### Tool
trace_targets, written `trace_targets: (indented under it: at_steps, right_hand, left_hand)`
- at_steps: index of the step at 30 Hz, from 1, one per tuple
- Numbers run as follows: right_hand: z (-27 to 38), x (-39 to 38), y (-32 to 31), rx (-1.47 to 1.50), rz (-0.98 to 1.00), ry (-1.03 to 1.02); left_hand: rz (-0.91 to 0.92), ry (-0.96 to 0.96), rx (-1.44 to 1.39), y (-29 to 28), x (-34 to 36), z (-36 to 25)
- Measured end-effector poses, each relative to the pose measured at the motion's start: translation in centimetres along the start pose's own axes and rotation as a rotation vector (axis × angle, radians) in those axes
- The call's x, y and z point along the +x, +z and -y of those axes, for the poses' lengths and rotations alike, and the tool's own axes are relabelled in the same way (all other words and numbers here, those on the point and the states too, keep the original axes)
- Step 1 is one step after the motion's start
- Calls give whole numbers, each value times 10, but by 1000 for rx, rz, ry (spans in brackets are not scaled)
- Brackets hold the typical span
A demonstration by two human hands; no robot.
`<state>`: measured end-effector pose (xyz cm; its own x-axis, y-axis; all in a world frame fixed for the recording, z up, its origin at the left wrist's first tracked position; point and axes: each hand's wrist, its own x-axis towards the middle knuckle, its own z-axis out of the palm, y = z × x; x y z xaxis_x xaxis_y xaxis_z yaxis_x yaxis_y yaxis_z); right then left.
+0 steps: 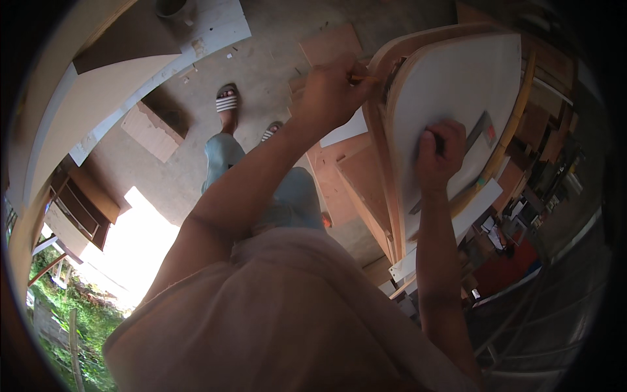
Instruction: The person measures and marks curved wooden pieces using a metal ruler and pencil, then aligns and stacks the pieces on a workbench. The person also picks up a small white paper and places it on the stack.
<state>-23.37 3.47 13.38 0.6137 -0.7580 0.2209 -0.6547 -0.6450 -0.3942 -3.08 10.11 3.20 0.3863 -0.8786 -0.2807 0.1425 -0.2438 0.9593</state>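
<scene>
A large white panel with a curved, pointed outline lies in front of me on the right, edged by brown curved wood strips. At its left edge, my left hand is closed, pinching a thin orange stick that looks like a pencil. The fingertips are beside the wood rim. My right hand rests on the white panel with its fingers curled in and nothing visible in them. Close to its right lies a flat grey tool with a red patch, its kind unclear.
Plywood offcuts lean and lie below the panel. Another curved board and a cup are at the upper left. A wooden box piece stands on the concrete floor. Wood scraps and clutter fill the right side.
</scene>
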Motion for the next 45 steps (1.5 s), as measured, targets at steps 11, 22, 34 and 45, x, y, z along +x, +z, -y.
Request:
trace_targets:
  at_steps: [11, 22, 34, 45]
  right_hand:
    - [0, -4, 0, 18, 14, 75]
    - [0, -1, 1, 24, -18, 47]
    - [4, -1, 3, 19, -21, 81]
    - [3, 0, 2, 4, -8, 75]
  left_hand:
    - [63, -40, 42, -5, 2, -4]
    - [162, -87, 100, -13, 26, -11]
    - [237, -35, 95, -19, 52, -23]
    - [330, -29, 141, -20, 74, -29]
